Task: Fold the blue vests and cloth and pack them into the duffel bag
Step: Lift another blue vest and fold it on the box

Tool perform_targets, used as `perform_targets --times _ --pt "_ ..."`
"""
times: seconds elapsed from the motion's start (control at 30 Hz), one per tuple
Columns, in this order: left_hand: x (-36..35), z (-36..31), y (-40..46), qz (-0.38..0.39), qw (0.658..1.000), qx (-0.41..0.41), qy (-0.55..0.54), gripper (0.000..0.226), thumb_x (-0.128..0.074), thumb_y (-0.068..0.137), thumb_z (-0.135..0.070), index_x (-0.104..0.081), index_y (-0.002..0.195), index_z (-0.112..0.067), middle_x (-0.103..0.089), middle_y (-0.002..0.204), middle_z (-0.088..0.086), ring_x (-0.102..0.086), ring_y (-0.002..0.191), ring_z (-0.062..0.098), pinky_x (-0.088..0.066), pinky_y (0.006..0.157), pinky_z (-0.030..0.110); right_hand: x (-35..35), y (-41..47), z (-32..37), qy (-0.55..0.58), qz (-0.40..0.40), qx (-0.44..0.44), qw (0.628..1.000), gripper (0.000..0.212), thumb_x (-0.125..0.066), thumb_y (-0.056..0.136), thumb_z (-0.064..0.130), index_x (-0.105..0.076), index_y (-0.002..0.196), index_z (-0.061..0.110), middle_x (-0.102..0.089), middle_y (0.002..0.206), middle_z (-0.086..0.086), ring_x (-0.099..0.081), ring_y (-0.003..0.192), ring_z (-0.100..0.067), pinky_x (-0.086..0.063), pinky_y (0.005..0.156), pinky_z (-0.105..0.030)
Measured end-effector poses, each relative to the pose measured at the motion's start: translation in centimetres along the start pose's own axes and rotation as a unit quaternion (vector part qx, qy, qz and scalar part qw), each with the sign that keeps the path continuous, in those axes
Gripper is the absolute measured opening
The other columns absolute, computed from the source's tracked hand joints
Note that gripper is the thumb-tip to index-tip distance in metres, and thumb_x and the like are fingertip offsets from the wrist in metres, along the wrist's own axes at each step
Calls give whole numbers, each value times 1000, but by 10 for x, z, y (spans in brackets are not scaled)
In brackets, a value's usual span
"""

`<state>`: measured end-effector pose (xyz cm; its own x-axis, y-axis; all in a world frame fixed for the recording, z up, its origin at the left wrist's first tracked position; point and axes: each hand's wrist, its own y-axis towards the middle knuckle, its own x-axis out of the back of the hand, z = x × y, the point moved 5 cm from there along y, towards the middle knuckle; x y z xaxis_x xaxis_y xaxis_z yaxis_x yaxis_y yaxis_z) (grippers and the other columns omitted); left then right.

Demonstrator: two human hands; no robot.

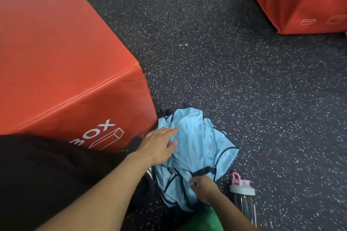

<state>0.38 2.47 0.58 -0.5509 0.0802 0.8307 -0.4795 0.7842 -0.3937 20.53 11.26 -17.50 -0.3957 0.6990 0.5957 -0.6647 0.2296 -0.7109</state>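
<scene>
speckled floor [216, 52], vests [195, 146], bottle [244, 193], 2 boxes [62, 58]

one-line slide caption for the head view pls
Left hand flat on crumpled light-blue vests, right hand gripping them.

A large red plyo box [62, 65] fills the view from nine to eleven o'clock on the speckled black rubber floor [216, 52]. A second red plyo box [304, 0] stands at one o'clock. A clear water bottle with a pink lid [243, 193] lies at five o'clock.
</scene>
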Motion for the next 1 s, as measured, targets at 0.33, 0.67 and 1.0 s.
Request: perform_targets --times 0.33,0.67,1.0 --pt "20 -7 -14 -21 1000 -14 -9 55 -37 106 -44 -28 158 -31 -27 165 -7 -18 153 12 -14 125 36 30 -28 20 240 -73 30 968 24 -61 99 33 -75 84 19 -70 76 9 -55 65 5 -43 67 -17" --pt "110 -14 -59 -126 988 -51 -74 53 -41 106 -43 -31 157 -33 -29 164 -5 -18 153 11 -15 125 33 192 -102 97 405 -206 154 877 16 -74 91 18 -78 104 26 -58 74 -14 -43 71 -26 -38 72 -40" --pt "241 -5 -120 -255 960 -85 -85 72 -46 89 -56 -33 156 -31 -35 161 -2 -23 152 14 -22 124 37 378 -227 262 358 -261 352 825 28 -68 94 3 -77 109 25 -54 90 -8 -46 82 -24 -37 74 -37"
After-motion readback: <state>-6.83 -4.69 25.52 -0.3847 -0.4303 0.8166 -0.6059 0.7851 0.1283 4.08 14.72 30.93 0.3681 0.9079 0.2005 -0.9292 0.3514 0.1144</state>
